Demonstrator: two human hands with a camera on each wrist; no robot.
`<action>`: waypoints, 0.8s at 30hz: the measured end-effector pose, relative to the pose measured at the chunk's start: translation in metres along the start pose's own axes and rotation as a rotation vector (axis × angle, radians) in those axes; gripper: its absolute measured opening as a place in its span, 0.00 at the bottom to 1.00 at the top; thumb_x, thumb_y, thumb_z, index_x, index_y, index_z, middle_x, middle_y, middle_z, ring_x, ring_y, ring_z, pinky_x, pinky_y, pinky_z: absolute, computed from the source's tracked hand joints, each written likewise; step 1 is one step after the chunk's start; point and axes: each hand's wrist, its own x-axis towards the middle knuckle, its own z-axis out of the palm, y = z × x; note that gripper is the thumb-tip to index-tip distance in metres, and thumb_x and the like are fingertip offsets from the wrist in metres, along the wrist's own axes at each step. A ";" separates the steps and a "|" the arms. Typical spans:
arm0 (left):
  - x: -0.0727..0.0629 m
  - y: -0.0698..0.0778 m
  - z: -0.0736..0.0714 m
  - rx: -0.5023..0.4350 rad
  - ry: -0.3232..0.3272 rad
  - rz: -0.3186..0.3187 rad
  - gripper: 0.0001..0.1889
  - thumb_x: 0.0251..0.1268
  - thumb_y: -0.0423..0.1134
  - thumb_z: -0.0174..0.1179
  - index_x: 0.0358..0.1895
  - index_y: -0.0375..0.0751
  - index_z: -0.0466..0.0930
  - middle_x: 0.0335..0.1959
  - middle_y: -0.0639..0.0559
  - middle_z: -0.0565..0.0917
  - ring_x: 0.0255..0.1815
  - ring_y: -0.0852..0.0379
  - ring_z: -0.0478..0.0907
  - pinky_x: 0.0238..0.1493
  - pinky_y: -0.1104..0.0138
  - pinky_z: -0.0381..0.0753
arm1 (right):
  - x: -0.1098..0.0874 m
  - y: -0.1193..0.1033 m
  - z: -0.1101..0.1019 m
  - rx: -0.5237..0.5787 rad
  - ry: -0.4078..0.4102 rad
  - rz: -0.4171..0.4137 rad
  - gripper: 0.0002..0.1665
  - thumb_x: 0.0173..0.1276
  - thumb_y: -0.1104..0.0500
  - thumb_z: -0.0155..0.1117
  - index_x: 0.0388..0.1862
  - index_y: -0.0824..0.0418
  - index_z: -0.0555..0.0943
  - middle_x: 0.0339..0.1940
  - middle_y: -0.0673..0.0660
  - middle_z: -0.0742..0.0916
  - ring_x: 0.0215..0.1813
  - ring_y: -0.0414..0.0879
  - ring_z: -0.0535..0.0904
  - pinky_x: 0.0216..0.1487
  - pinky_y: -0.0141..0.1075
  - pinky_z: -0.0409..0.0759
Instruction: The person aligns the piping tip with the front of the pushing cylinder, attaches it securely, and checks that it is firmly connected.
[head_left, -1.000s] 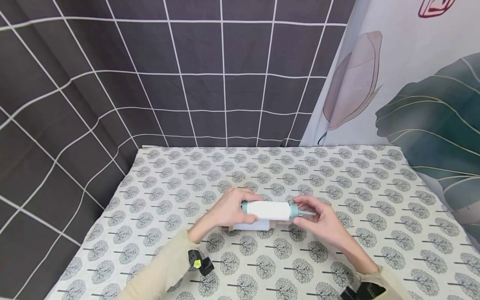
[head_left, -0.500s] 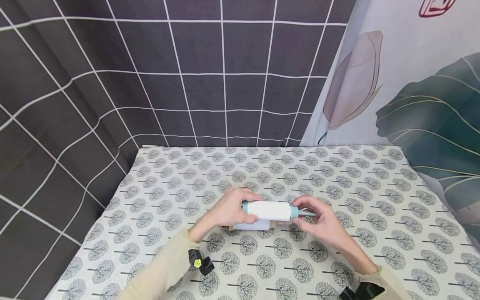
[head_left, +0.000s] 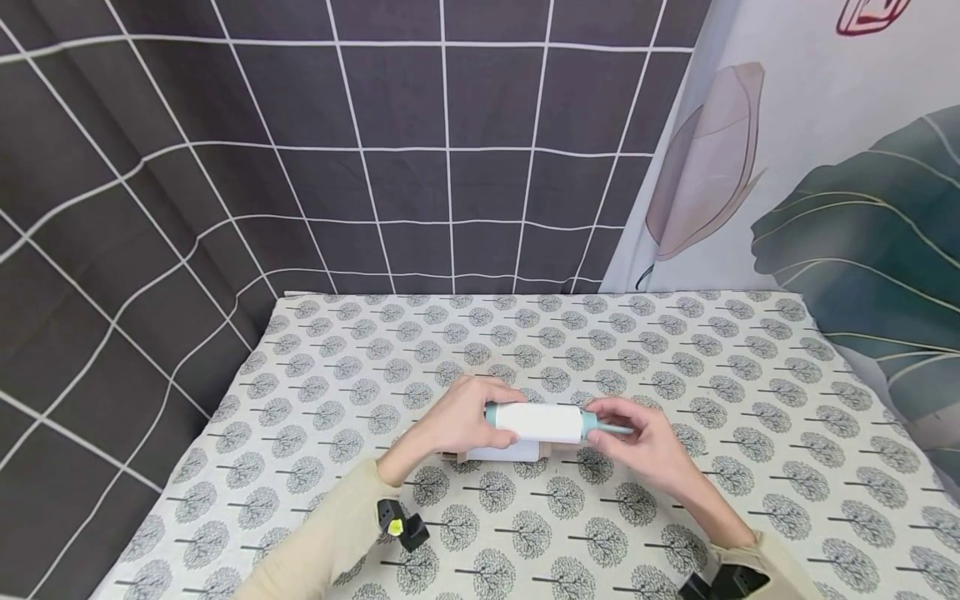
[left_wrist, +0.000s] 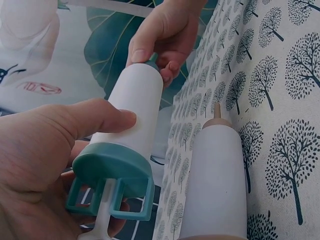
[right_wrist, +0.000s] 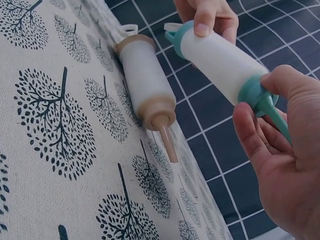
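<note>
A white piping syringe [head_left: 540, 422] with teal ends lies level between both hands, close over the cloth. My left hand [head_left: 468, 417] grips its barrel near the handle end, thumb on top. In the left wrist view, teal finger loops [left_wrist: 135, 197] and a pale plunger rod [left_wrist: 104, 205] stick out behind that hand. My right hand [head_left: 648, 442] pinches the teal collar [right_wrist: 255, 91] at the other end, and the thin teal nozzle [right_wrist: 275, 117] points out past its fingers. A second syringe [right_wrist: 147, 75], white with beige ends, lies on the cloth just nearer the body.
The table is covered with a tree-print cloth [head_left: 360, 362]. Behind it and to the left hangs a dark curtain with a white grid [head_left: 397, 183]. At the right is a pale curtain with large leaves [head_left: 877, 217]. A black wrist camera [head_left: 401, 525] sits on the left sleeve.
The right fingers shift slightly round the teal collar, their tips dropping a little. The left hand and the beige-ended syringe stay where they were.
</note>
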 end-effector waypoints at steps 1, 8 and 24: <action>0.000 0.000 0.000 -0.002 -0.001 0.000 0.24 0.45 0.33 0.76 0.51 0.40 0.86 0.48 0.52 0.87 0.40 0.61 0.77 0.48 0.58 0.72 | 0.000 0.000 0.000 0.000 -0.004 0.003 0.16 0.63 0.72 0.66 0.50 0.73 0.79 0.43 0.61 0.87 0.44 0.45 0.85 0.45 0.36 0.83; -0.001 0.001 -0.001 -0.014 -0.004 -0.011 0.24 0.45 0.32 0.76 0.52 0.39 0.86 0.49 0.51 0.86 0.42 0.60 0.77 0.51 0.56 0.70 | -0.001 -0.001 -0.001 0.037 -0.023 0.066 0.15 0.68 0.70 0.63 0.52 0.77 0.79 0.39 0.62 0.87 0.34 0.56 0.86 0.35 0.39 0.85; -0.002 0.002 0.001 -0.008 -0.009 -0.032 0.24 0.46 0.32 0.76 0.52 0.40 0.86 0.49 0.53 0.86 0.43 0.62 0.77 0.57 0.52 0.66 | -0.001 -0.001 -0.002 0.082 -0.080 0.104 0.14 0.74 0.67 0.57 0.49 0.80 0.78 0.31 0.70 0.85 0.27 0.59 0.83 0.31 0.39 0.85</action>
